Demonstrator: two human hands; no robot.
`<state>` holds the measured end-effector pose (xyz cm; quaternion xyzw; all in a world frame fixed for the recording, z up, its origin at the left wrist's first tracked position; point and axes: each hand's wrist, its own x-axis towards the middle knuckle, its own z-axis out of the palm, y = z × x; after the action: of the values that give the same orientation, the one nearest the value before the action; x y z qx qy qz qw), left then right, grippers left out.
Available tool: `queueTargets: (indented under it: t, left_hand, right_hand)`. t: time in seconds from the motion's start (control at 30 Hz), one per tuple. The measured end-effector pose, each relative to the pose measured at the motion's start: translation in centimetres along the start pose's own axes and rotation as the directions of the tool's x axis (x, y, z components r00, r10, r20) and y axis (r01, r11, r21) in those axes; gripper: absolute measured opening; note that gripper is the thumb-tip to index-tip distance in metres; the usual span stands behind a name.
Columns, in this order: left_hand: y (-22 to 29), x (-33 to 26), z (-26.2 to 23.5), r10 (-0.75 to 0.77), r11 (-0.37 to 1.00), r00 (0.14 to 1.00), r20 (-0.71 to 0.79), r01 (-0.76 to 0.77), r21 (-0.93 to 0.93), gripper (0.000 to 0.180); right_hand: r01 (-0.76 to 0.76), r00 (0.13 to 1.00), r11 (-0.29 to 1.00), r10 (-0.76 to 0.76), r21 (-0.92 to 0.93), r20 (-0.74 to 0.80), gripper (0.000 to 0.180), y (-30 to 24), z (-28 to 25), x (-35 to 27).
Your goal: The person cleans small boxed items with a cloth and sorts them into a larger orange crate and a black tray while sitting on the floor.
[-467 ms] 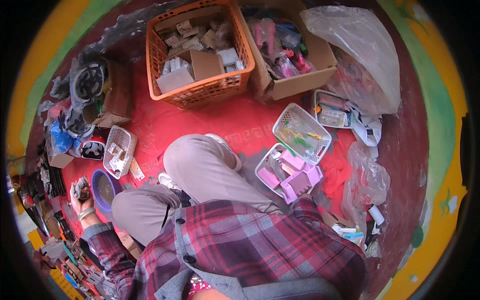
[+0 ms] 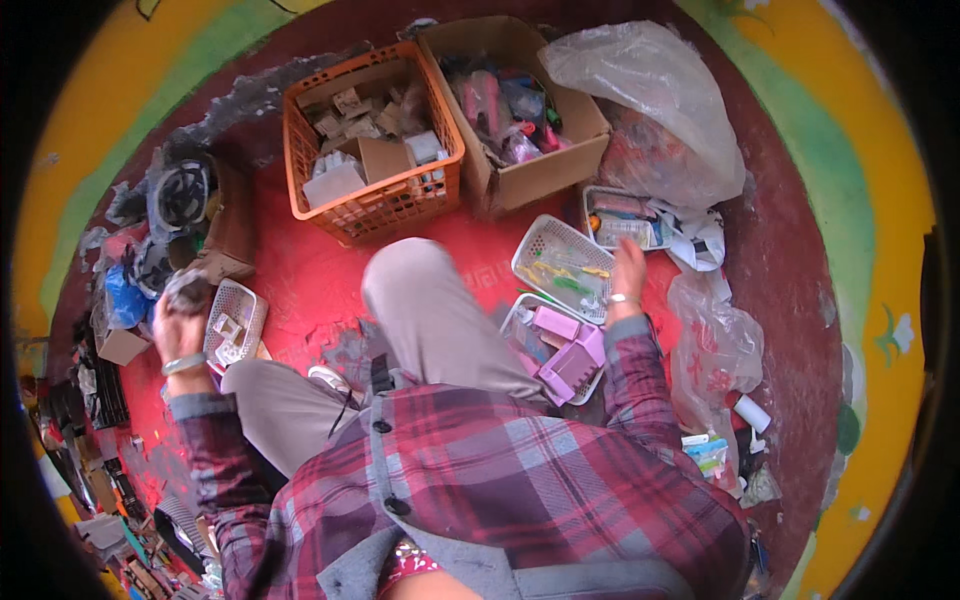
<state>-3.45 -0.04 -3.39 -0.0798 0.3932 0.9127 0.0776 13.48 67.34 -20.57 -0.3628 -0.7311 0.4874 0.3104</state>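
My left hand [image 2: 180, 325] is closed around a crumpled grey cloth [image 2: 188, 290], held up beside a small white basket [image 2: 238, 322] with pale small pieces in it. At the right, my right hand [image 2: 628, 272] has its fingers stretched forward by the right rim of a white perforated basket [image 2: 545, 235]. Nothing shows in that hand. Thin yellow and green items [image 2: 565, 275] lie inside this basket. Just nearer to me, another white basket [image 2: 512, 325] holds lilac plastic boxes [image 2: 572, 366].
An orange crate [image 2: 390, 195] of small boxes and a cardboard box [image 2: 545, 178] of pink items stand ahead. A plastic bag [image 2: 650, 80] and a small white tray [image 2: 640, 243] are at the right. Bagged goods [image 2: 125, 295] and clutter line the left.
My left hand has moved forward with the grey cloth, and the purple basin is mostly out of sight. My right hand has come into view beside the baskets. My head view has shifted.
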Motion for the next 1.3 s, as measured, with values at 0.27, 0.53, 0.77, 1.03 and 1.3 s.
queueTargets:
  t: [0.27,0.53,0.77,1.03,1.3]
  left_hand:
    - [-13.2,0.4,11.5,-0.166,0.986,0.972,0.163,0.159,0.056,0.031]
    - [-15.3,2.4,11.5,-0.257,0.928,0.936,-0.240,0.308,0.209,0.030]
    - [-21.7,17.3,3.6,0.205,0.384,0.967,0.150,-0.221,0.896,0.035]
    - [-25.7,21.8,8.6,-0.377,-0.498,0.926,-0.018,-0.186,0.847,0.045]
    - [-25.2,18.1,8.9,-0.400,-0.533,0.908,0.123,-0.340,0.775,0.029]
  right_hand:
    - [0.719,0.017,0.432,-0.794,0.544,0.608,0.067,-26.8,18.5,-15.3]
    - [0.437,0.393,0.790,-0.598,0.431,0.699,0.016,-26.9,23.6,-13.5]
    - [-0.778,0.389,0.449,-0.206,0.440,0.898,0.024,-24.8,24.3,-8.1]
    - [-0.750,0.143,0.608,-0.237,0.262,0.961,0.028,-21.9,25.7,-7.5]
    - [-0.658,-0.093,0.751,-0.156,0.057,0.983,0.030,-21.1,25.4,-8.9]
